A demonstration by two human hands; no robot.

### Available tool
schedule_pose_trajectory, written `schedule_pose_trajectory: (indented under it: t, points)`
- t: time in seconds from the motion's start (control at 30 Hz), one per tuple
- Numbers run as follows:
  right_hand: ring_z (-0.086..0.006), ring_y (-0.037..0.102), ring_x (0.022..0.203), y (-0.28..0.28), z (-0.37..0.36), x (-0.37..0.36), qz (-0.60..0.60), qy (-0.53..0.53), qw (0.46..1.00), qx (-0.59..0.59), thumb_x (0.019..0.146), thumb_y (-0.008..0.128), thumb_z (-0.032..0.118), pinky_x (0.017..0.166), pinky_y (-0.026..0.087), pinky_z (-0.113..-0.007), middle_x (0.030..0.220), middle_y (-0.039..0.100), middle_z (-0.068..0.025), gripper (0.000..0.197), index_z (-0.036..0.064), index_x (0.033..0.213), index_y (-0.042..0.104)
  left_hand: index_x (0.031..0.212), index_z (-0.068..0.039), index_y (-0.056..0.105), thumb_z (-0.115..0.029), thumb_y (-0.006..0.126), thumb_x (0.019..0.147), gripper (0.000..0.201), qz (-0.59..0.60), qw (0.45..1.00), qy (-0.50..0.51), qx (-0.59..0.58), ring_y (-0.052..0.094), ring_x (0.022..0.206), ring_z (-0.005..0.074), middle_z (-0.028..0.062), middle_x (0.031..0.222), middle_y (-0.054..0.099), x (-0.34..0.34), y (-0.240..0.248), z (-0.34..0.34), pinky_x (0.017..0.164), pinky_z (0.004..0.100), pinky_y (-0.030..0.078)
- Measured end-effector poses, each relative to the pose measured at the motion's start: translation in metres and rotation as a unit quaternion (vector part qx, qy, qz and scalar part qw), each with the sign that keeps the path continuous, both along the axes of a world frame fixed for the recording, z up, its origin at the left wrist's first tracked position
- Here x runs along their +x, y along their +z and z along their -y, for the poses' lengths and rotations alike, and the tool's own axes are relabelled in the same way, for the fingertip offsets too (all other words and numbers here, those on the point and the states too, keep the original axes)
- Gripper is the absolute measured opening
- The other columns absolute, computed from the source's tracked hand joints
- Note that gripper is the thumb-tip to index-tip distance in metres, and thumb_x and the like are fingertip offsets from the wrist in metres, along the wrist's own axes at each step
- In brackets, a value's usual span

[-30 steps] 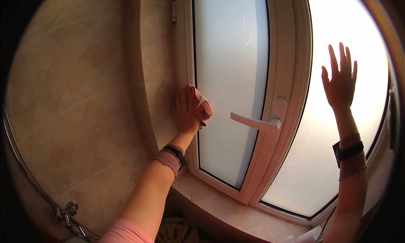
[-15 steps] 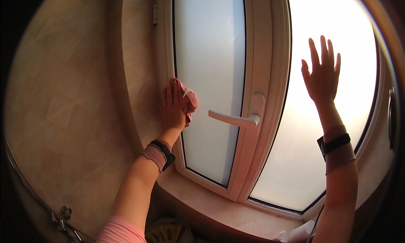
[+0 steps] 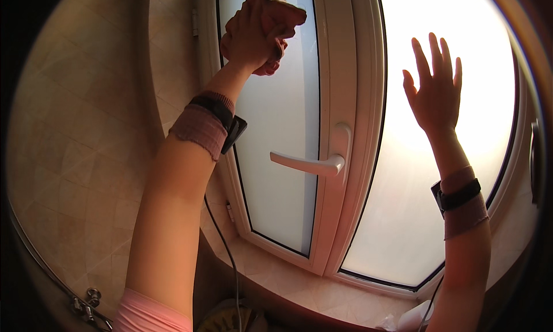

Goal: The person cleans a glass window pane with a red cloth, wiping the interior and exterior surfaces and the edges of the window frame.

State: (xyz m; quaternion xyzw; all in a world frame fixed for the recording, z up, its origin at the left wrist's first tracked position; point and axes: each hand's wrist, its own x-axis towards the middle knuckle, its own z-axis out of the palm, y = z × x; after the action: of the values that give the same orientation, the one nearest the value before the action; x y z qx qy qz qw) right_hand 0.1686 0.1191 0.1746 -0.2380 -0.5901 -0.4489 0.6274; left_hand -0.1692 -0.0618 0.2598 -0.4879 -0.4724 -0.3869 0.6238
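My left hand (image 3: 249, 41) grips a crumpled reddish-pink cloth (image 3: 282, 20) against the upper part of the left frosted window pane (image 3: 276, 107). The cloth sticks out past the fingers to the right and below the palm. Flat against the bright right pane (image 3: 397, 176), my right hand (image 3: 435, 93) has its fingers spread and holds nothing. A white window handle (image 3: 308, 163) points left from the frame between the two panes. Each of my wrists has a knitted band with a black strap over it.
A tiled sill (image 3: 311, 289) runs below the window, with a white cylindrical object (image 3: 413, 317) near my right forearm. Tiled wall (image 3: 80, 159) fills the left side. Low at the left are a metal tap fitting (image 3: 86, 303) and a hose. A black cable (image 3: 222, 234) hangs by my left arm.
My left hand has moved up and slightly right with the cloth, from the pane's left edge at mid-height to its upper part. My right hand stays spread on the right pane.
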Motion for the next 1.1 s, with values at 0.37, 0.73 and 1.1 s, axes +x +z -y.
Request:
schedule_pose_trajectory:
  t: [0.37,0.73,1.1]
  points:
    - [-0.0266,0.036,0.146,0.005,0.008,0.001,-0.013,-0.075,0.997,0.029,0.098,0.058,0.041,0.098,0.054,-0.042,0.159,0.037,-0.0091,0.059,0.0204,0.151,0.043,0.148,-0.011,0.048,-0.027,0.06,0.088,0.064,-0.038,0.99,0.077,-0.11,0.041,0.138,0.0386,0.0193,0.152,0.043,0.005,-0.226,0.043,0.112,0.0525,0.034]
    - [-0.026,0.03,0.149,0.002,0.012,-0.008,-0.01,-0.048,0.999,-0.003,0.099,0.055,0.046,0.119,0.028,-0.054,0.161,0.034,-0.0069,0.062,0.0249,0.154,0.037,0.14,-0.004,0.048,-0.001,0.061,0.087,0.055,0.28,0.893,-0.335,-0.112,0.057,0.121,0.03,0.018,0.128,0.059,0.027,-0.219,0.123,0.104,0.0411,0.044]
    - [-0.0333,0.026,0.15,-0.003,0.02,0.001,0.016,0.021,0.999,-0.041,0.092,0.061,0.04,0.122,0.021,-0.055,0.158,0.036,-0.0167,0.061,0.0132,0.145,0.05,0.112,-0.017,0.061,-0.033,0.085,0.064,0.057,-0.089,0.971,0.104,-0.197,0.059,0.095,0.0266,0.0092,0.109,0.058,0.177,-0.2,0.051,0.08,0.0438,0.043]
